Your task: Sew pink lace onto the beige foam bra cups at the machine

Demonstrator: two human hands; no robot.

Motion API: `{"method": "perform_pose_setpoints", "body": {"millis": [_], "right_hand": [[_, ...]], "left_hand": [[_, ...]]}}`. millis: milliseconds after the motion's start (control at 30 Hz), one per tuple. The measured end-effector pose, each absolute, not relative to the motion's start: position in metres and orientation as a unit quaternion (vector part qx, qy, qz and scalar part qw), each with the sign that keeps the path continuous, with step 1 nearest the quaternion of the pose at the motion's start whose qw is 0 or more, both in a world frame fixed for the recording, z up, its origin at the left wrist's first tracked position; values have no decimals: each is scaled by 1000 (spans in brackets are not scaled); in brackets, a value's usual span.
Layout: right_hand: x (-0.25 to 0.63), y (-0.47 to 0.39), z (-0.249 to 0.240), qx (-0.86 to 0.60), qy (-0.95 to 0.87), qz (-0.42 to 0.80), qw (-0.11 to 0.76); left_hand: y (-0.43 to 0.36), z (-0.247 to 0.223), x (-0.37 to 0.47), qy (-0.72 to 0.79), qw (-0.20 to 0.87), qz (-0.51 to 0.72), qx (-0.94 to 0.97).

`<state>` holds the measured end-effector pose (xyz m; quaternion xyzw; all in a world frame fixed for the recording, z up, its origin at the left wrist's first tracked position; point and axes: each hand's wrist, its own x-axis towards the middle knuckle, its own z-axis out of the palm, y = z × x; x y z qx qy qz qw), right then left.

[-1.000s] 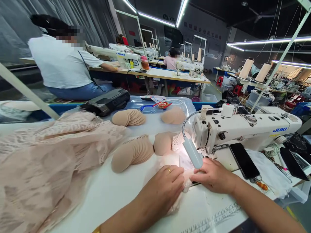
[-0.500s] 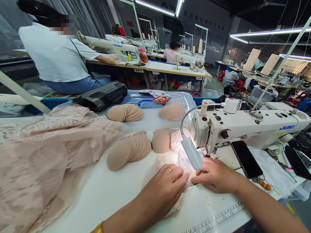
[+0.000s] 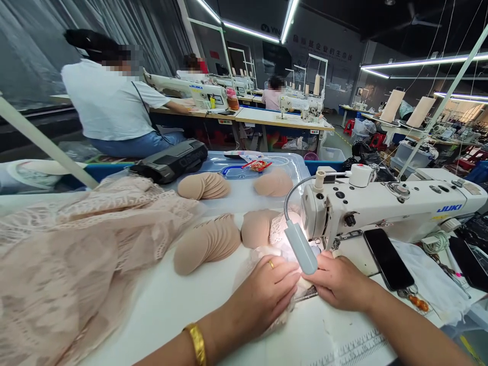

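Note:
Beside the head of a white sewing machine [image 3: 400,203], my left hand [image 3: 265,290] presses its closed fingers on a thin, pale pink lace fabric [image 3: 244,267]. Close to the needle area, my right hand [image 3: 337,282] pinches the fabric's right side, with its thumb and fingers together. The two hands almost touch. A grey lamp [image 3: 301,249] on a bent metal neck hangs just above them and hides the needle. Part of the fabric lies under my left hand. Behind the hands, a beige cup pad [image 3: 257,229] rests against a lace-covered piece [image 3: 279,229].
Fanned beige pads [image 3: 209,241] lie left of the hands, with more pads [image 3: 206,186] on a clear plastic lid [image 3: 240,195]. A heap of lace fabric [image 3: 76,264] covers the left side. A phone [image 3: 388,259] lies at right. A seated person [image 3: 110,107] works ahead.
The view has shifted, so the scene sits slightly lower. My right hand's fingers have drawn nearer to my left fingers at the fabric. The left hand stays on the fabric.

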<state>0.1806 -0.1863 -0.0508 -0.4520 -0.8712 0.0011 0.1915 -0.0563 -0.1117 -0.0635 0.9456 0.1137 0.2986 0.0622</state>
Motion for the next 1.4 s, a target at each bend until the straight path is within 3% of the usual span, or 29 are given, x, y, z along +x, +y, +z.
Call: {"method": "perform_pose_setpoints", "body": {"millis": [1000,1400], "right_hand": [[184,-178,-54,-511,-820,-29,256],[173,-184,-56,-528,-774,120,329]], "left_hand": [[-74,-42,-37,111,54,227,966],[-78,-38,-45,171,76,254,949]]}}
